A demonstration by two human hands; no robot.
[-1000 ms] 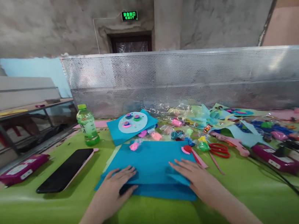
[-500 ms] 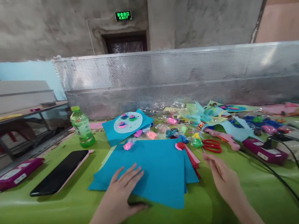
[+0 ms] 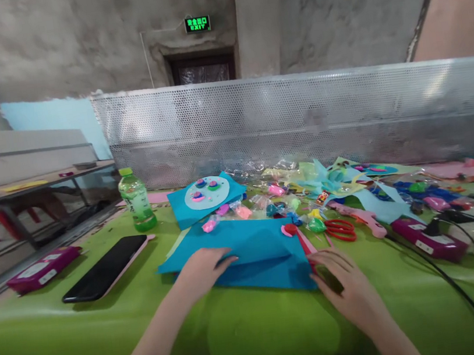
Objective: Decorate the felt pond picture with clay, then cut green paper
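Observation:
My left hand (image 3: 206,271) pinches the near edge of the top sheet of blue paper (image 3: 246,241), which is raised and bent back. A second blue sheet (image 3: 264,276) shows flat underneath. At the right corner of the stack is my right hand (image 3: 344,280), its fingers curved and apart, the tips touching or almost touching the paper's edge. Red and pink sheets (image 3: 304,242) stick out there. A small red clay piece on a pink base (image 3: 289,229) lies at the stack's far right corner. Just beyond my right hand are red-handled scissors (image 3: 340,230).
A phone (image 3: 106,268), a purple box (image 3: 44,269) and a green bottle (image 3: 137,200) stand to the left. Behind the stack lies a pale blue disc with clay shapes (image 3: 207,192). Bagged clay, paper scraps, a pink glue gun (image 3: 364,218) and black cables (image 3: 467,280) occupy the right.
The top blue sheet, flat before, now has its near edge lifted by my left hand. My right hand has moved left to the stack's edge. The view has shifted slightly.

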